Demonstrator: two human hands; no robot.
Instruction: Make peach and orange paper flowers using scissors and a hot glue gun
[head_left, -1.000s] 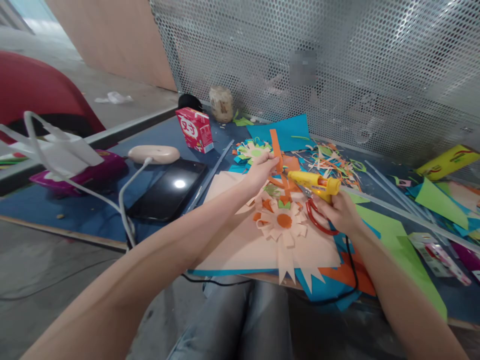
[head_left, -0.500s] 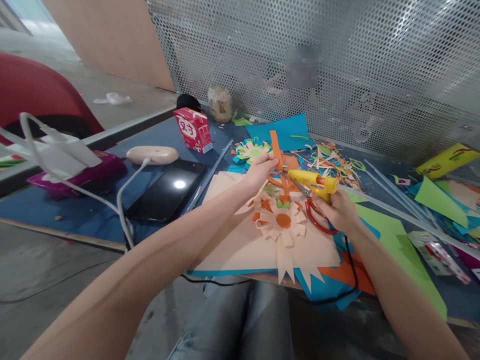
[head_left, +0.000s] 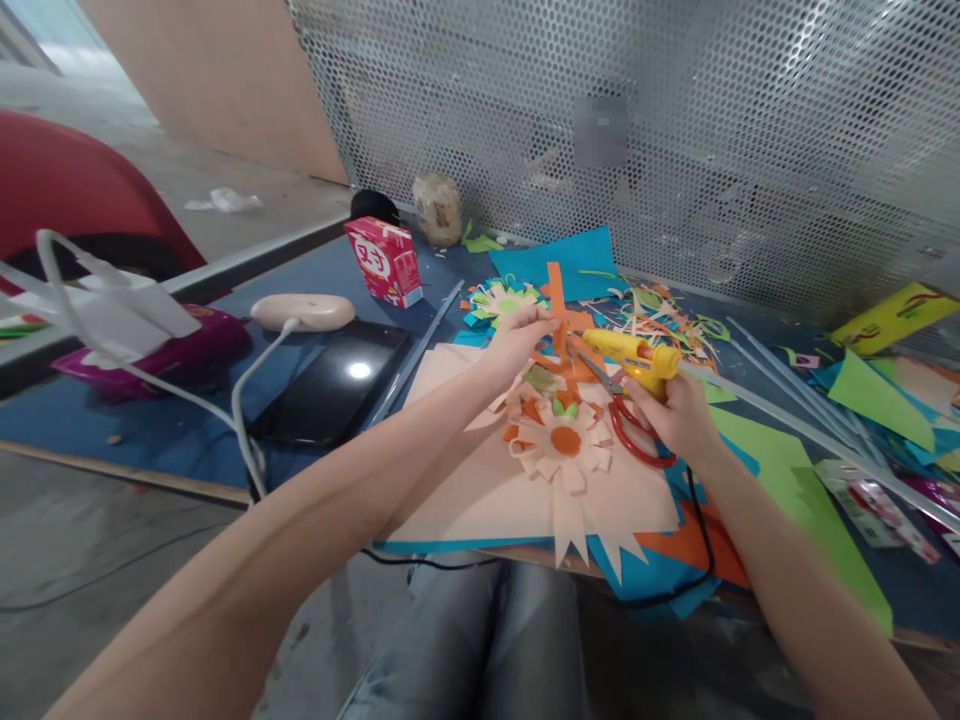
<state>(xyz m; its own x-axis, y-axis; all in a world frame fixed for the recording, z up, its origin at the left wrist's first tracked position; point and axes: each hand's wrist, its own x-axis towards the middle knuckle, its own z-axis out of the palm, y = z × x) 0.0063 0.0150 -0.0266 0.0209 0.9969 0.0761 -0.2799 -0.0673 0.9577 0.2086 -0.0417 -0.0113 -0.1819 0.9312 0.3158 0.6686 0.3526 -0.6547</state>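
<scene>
My left hand (head_left: 519, 345) pinches an orange paper strip (head_left: 556, 290) that stands up above the fingers. In my right hand (head_left: 679, 410) is a yellow hot glue gun (head_left: 630, 352), its nozzle pointing left, close to the strip. Red-handled scissors (head_left: 639, 440) lie just below the gun; whether my right hand touches them I cannot tell. Below my hands, a cream paper flower (head_left: 565, 441) with an orange centre and notched tails rests on cream paper sheets (head_left: 450, 480). Behind my left hand sits a blue, cream and green paper flower (head_left: 504, 300).
Paper scraps (head_left: 660, 315) are heaped at the back by the perforated metal panel (head_left: 480, 120). To the left are a black phone (head_left: 337, 385), a red drink carton (head_left: 385, 262) and a power strip (head_left: 142, 340). Clear glue sticks (head_left: 795, 375) lie to the right. The gun's black cord (head_left: 703, 530) hangs over the front edge.
The glue gun has shifted slightly right and up, its nozzle a little farther from my left fingers. The orange strip has moved slightly right.
</scene>
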